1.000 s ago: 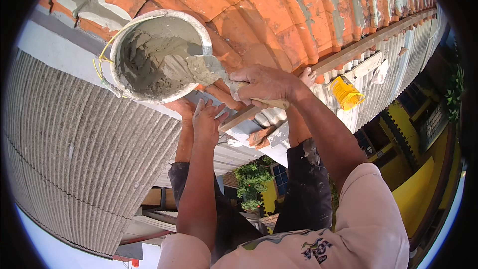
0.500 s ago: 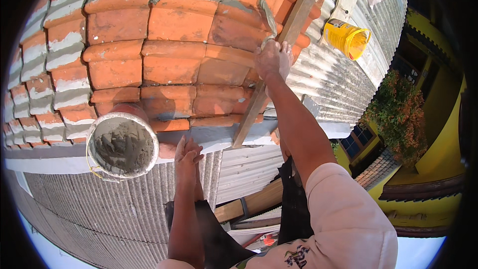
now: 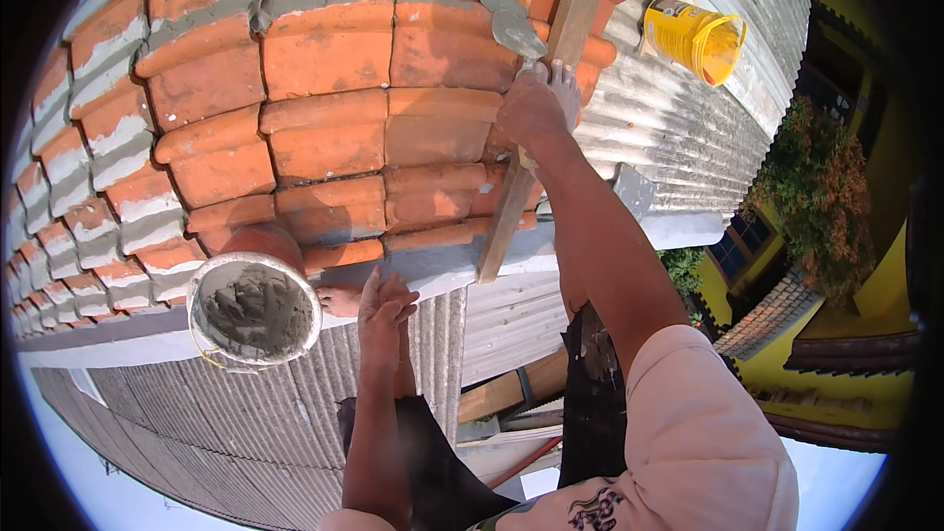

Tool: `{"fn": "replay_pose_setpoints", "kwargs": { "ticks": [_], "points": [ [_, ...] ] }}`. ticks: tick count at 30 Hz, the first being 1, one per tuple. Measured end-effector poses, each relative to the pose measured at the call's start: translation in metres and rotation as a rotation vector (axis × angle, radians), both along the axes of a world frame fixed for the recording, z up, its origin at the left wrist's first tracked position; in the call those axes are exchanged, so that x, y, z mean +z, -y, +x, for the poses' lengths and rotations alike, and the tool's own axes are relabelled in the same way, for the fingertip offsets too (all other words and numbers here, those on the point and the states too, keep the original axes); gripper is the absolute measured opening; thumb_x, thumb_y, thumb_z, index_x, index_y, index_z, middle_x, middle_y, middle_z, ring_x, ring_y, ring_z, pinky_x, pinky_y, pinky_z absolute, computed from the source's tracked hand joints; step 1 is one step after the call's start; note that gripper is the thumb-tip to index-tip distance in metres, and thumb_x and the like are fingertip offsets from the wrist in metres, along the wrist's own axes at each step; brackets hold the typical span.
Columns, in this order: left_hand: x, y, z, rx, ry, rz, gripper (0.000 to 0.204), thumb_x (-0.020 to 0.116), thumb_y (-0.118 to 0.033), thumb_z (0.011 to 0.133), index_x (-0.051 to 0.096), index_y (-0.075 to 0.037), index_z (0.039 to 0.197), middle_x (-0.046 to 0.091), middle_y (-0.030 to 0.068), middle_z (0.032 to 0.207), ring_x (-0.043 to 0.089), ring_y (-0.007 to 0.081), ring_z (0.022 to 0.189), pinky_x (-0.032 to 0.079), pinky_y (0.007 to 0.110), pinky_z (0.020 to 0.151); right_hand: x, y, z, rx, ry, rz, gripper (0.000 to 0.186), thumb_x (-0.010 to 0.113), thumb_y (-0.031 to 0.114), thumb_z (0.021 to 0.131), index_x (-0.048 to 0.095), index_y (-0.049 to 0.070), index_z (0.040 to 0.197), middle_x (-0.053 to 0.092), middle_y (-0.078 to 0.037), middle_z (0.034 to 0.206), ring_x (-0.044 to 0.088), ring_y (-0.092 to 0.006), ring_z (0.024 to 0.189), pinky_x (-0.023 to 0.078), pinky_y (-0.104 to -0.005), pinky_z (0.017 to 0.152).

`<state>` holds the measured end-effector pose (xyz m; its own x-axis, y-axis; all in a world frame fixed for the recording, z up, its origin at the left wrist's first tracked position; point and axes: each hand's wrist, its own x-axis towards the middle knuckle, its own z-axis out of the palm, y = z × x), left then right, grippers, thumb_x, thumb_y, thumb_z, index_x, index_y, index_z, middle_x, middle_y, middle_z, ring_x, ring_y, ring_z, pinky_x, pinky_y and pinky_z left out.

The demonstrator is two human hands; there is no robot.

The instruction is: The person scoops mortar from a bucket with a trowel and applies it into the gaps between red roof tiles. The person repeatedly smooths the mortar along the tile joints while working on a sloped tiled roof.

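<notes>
My right hand (image 3: 534, 103) is wrapped round a trowel (image 3: 514, 24), whose grey, mortar-smeared blade points up and left over the orange roof tiles (image 3: 324, 54). Its handle is mostly hidden by my fist. Right behind that hand, my bare right foot (image 3: 564, 88) rests by a wooden plank (image 3: 504, 221). My left hand (image 3: 383, 310) hangs free near the roof's lower edge, fingers stretched and holding nothing. Left of it are the toes of my left foot (image 3: 339, 301) and a round bucket (image 3: 313, 285) of wet grey mortar (image 3: 258, 313). Grey mortar bands cover several tile joints.
A yellow plastic pail (image 3: 678, 39) lies tipped on the corrugated sheets (image 3: 629, 103) at the right. Below the tile edge runs a pale gutter-like strip (image 3: 433, 270), with another corrugated roof (image 3: 285, 423) beyond. A shrub (image 3: 816, 197) and yellow building stand far right, lower down.
The view has shifted, so the tiles sit further left and the bucket appears lower. The trowel blade has swung left and now shows its flat face. My left hand remains free.
</notes>
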<state>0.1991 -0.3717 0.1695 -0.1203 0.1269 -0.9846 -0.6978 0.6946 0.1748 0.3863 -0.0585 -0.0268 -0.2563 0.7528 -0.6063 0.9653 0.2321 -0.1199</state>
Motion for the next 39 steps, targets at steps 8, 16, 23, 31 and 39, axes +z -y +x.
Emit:
{"fn": "replay_pose_setpoints", "kwargs": {
  "ticks": [8,16,23,31,39],
  "points": [
    [-0.010,-0.001,0.011,0.016,-0.012,0.002,0.076,0.049,-0.001,0.095,0.023,0.000,0.166,0.050,0.0227,0.156,0.070,0.0271,0.114,0.059,0.035,0.096,0.018,-0.075,-0.007,-0.044,0.026,-0.590,0.042,0.071,0.021,0.086,0.065,-0.007,0.117,0.075,-0.022,0.098,0.070,-0.0376,0.112,0.049,-0.0460,0.103],
    [-0.017,-0.002,0.016,0.010,-0.020,-0.006,0.075,0.049,0.002,0.095,0.023,0.002,0.165,0.049,0.0248,0.154,0.070,0.0276,0.114,0.062,0.037,0.096,0.052,-0.079,0.017,-0.478,-0.299,-0.520,0.025,0.062,0.017,0.090,0.053,-0.007,0.095,0.065,-0.017,0.075,0.067,-0.0256,0.061,0.053,-0.0416,0.060],
    [-0.021,-0.004,0.023,-0.032,-0.005,-0.023,0.078,0.052,-0.002,0.093,0.024,0.001,0.165,0.050,0.0231,0.153,0.070,0.0266,0.113,0.061,0.036,0.094,0.004,-0.071,0.017,-0.331,-0.210,-0.425,0.030,0.061,0.020,0.092,0.053,-0.006,0.105,0.065,-0.022,0.088,0.069,-0.0288,0.069,0.055,-0.0446,0.066],
    [-0.022,-0.012,0.026,-0.071,-0.004,-0.054,0.079,0.051,-0.003,0.093,0.022,0.001,0.166,0.049,0.0222,0.155,0.070,0.0266,0.114,0.060,0.036,0.094,0.021,-0.090,0.057,-0.063,-0.293,-0.438,0.037,0.059,0.023,0.095,0.058,-0.003,0.122,0.066,-0.019,0.094,0.069,-0.0265,0.080,0.056,-0.0416,0.075],
    [-0.027,-0.003,0.031,-0.083,0.011,-0.076,0.080,0.052,0.000,0.093,0.021,0.001,0.166,0.051,0.0205,0.152,0.070,0.0274,0.114,0.060,0.036,0.094,-0.014,-0.101,0.066,-0.507,-0.331,-0.592,0.050,0.065,0.034,0.096,0.060,-0.003,0.128,0.070,-0.026,0.115,0.072,-0.0381,0.106,0.055,-0.0461,0.093]
  ]
}}
